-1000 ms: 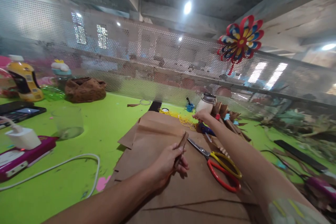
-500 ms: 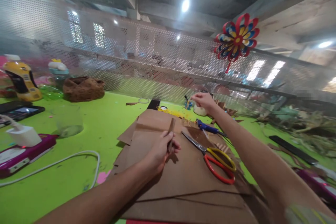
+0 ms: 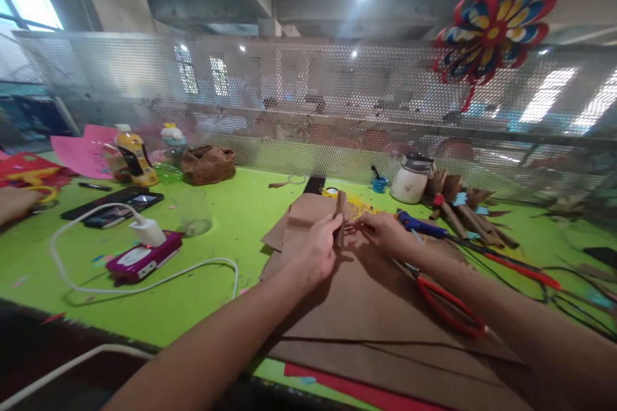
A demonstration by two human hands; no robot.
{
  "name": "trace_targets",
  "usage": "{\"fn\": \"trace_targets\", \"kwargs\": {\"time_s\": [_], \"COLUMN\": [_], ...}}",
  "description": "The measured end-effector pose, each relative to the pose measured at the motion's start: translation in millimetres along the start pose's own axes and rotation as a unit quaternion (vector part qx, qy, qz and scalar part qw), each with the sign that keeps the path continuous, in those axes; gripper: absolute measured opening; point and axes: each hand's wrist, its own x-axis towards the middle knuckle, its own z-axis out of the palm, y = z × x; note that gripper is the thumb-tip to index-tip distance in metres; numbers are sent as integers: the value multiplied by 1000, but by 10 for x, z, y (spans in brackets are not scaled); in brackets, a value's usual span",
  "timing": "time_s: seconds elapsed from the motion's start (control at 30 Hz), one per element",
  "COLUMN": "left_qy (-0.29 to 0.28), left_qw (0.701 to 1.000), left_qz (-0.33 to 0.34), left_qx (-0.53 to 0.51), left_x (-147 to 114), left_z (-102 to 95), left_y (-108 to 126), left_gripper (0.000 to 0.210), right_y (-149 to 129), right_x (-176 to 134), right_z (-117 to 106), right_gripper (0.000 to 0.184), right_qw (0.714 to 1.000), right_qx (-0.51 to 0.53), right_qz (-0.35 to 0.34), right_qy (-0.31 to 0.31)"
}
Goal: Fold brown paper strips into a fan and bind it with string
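My left hand (image 3: pixel 322 247) is closed around a short upright roll of brown paper (image 3: pixel 340 218), above the stacked brown paper sheets (image 3: pixel 371 298). Close to its right side, my right hand (image 3: pixel 383 231) has thumb and fingers pinched together. Whatever is between those fingertips is too small to make out. Under my right forearm lie scissors (image 3: pixel 450 308) with red handle loops, partly covered. A blue glue gun (image 3: pixel 421 225) rests just beyond my right wrist. Yellow strands (image 3: pixel 361 207) are scattered behind both hands.
Finished-looking brown paper rolls (image 3: pixel 465 212) lie at the right beside a white jar (image 3: pixel 411 180) and a small blue pot (image 3: pixel 380 183). Leftward are a clear cup (image 3: pixel 195 215), a purple power strip (image 3: pixel 144 260) with a white cable, phones (image 3: pixel 123 209) and another person's hand (image 3: pixel 19 204).
My right hand has come down from near the jar to beside the paper roll in my left hand. The view has turned left, showing more of the table there.
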Motion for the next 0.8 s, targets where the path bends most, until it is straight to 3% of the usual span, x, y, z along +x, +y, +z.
{"fn": "trace_targets", "kwargs": {"time_s": [0.17, 0.33, 0.47, 0.6, 0.67, 0.73, 0.8], "left_qy": [18, 14, 15, 5, -3, -22, -46], "left_qw": [999, 999, 999, 998, 998, 998, 996], "left_qz": [-27, -22, -14, -4, -7, 7, 16], "left_qx": [12, 32, 46, 55, 57, 63, 69], "left_x": [43, 30, 3, -52, -81, -117, -169], "left_z": [13, 102, 117, 68, 56, 69, 103], "left_y": [-9, 54, 174, 261, 273, 279, 301], "left_gripper": [14, 18, 21, 16, 15, 13, 12], "right_y": [-61, -190, -249, -157, -148, -191, -241], "right_x": [-114, -207, -301, -280, -224, -155, -83], "right_z": [-15, 73, 106, 29, 6, 34, 114], "right_gripper": [21, 26, 26, 21, 31, 53, 43], "right_qw": [996, 993, 985, 987, 984, 988, 985], "right_qx": [0, -18, -37, 19, 50, 100, 168], "right_qz": [-36, -115, -163, -118, -75, -58, -37], "right_qy": [80, 33, 37, 111, 153, 100, 0]}}
